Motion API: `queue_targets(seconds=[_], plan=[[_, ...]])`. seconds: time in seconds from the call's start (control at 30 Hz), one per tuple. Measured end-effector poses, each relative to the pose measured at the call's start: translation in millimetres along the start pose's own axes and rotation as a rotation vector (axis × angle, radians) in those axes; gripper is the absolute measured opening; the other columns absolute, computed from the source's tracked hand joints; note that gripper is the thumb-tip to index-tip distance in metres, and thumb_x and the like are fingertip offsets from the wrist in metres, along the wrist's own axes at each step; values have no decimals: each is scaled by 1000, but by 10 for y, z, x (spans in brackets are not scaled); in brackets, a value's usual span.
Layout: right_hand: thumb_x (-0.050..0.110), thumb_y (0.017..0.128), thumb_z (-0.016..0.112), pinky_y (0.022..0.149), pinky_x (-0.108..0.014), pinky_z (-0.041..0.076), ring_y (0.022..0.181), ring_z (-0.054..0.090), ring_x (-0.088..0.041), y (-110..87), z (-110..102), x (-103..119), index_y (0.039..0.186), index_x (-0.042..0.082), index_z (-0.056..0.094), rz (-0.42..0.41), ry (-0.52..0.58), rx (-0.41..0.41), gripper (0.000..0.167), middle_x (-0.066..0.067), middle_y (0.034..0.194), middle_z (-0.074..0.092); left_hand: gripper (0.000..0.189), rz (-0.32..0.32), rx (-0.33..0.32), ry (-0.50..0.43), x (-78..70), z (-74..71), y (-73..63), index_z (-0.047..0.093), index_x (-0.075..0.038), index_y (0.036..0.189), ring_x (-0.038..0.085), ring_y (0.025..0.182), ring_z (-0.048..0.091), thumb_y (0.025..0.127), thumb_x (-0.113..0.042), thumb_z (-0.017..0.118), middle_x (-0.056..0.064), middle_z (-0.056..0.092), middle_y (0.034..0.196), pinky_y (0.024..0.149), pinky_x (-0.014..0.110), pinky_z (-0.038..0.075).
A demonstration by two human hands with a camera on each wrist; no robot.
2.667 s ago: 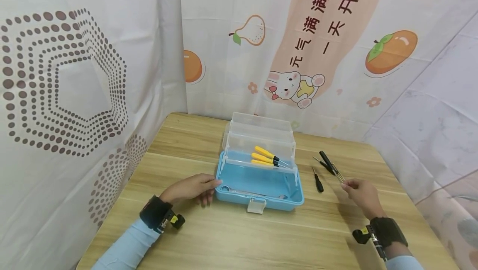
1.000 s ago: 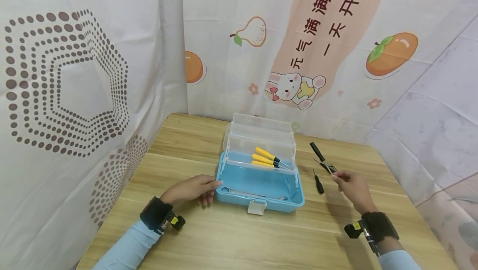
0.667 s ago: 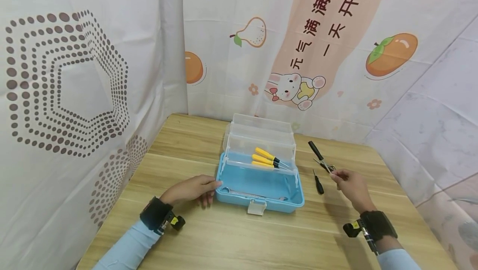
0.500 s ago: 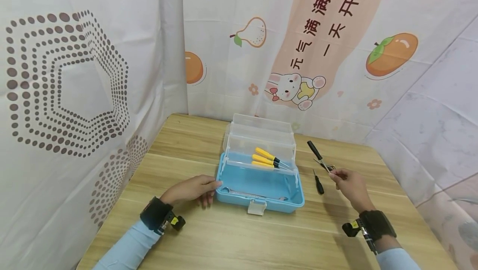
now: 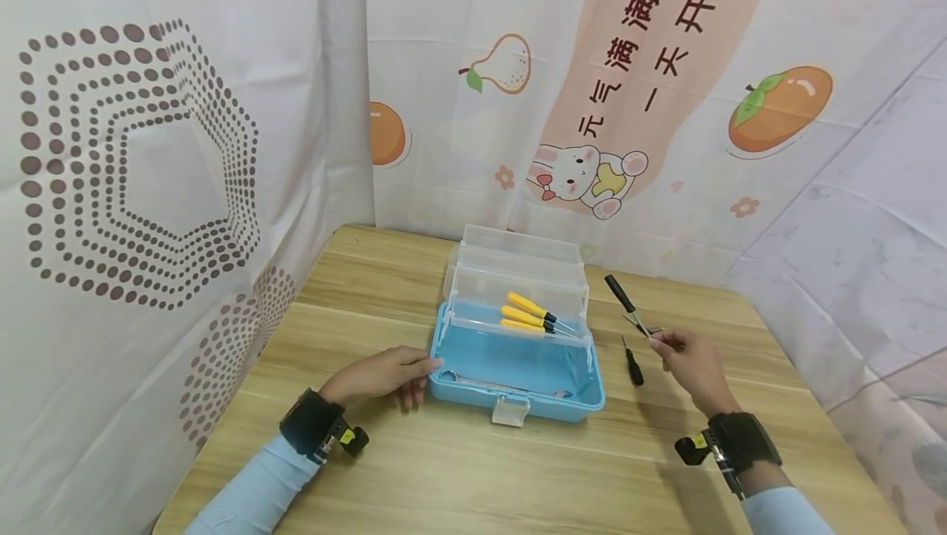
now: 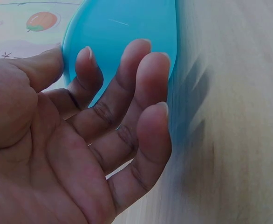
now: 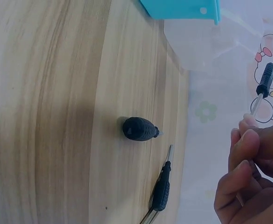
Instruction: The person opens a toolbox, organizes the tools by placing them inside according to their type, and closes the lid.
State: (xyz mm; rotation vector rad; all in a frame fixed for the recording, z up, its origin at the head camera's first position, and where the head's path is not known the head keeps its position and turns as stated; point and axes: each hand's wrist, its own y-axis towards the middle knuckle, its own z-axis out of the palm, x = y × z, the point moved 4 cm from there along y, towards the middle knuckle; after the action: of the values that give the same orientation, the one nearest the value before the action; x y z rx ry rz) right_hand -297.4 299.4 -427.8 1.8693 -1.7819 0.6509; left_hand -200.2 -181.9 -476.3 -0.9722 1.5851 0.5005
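My left hand (image 5: 388,375) holds the left front corner of an open blue toolbox (image 5: 473,394). In the left wrist view the thumb lies at the rim and the index finger bends against the outer wall; the other fingers curl loosely. My right hand (image 5: 695,362) pinches the metal shaft of a screwdriver (image 7: 267,80), its black handle pointing up and away. Below it, a second black screwdriver (image 7: 161,186) lies on the table, partly covered in the head view. Nearer the box is a short black-handled screwdriver (image 5: 632,366).
Several yellow-handled screwdrivers (image 5: 525,315) sit in the clear tray (image 5: 473,323) of the toolbox. A wrench (image 5: 449,375) lies along the box floor near the front. A white latch (image 5: 510,412) hangs at the front. Patterned curtains (image 5: 444,149) stand behind the wooden table (image 5: 459,469).
My right hand has moved left and slightly away from me, carrying the pinched screwdriver toward the toolbox side, its handle swinging left. The left hand stays on the box corner.
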Motion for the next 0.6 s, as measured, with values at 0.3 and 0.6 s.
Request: queue_targets(seconds=[0.3,0.6], plan=[[23,106,62,56,-27,46,71,62,-22,32,23,27,119,-4,68,-20,22,-51,31,-18,90,66,53,-4,-4,-4,20,-1,20,57,7,96,22,63,65,111,-42,43,12,67,80,58,33,56],[20,106,62,56,-26,48,70,59,-15,50,53,69,116,-5,69,-42,43,-74,28,-12,87,65,55,-1,6,-6,9,2,6,58,9,97,21,63,65,111,-42,43,11,67,80,58,32,56]])
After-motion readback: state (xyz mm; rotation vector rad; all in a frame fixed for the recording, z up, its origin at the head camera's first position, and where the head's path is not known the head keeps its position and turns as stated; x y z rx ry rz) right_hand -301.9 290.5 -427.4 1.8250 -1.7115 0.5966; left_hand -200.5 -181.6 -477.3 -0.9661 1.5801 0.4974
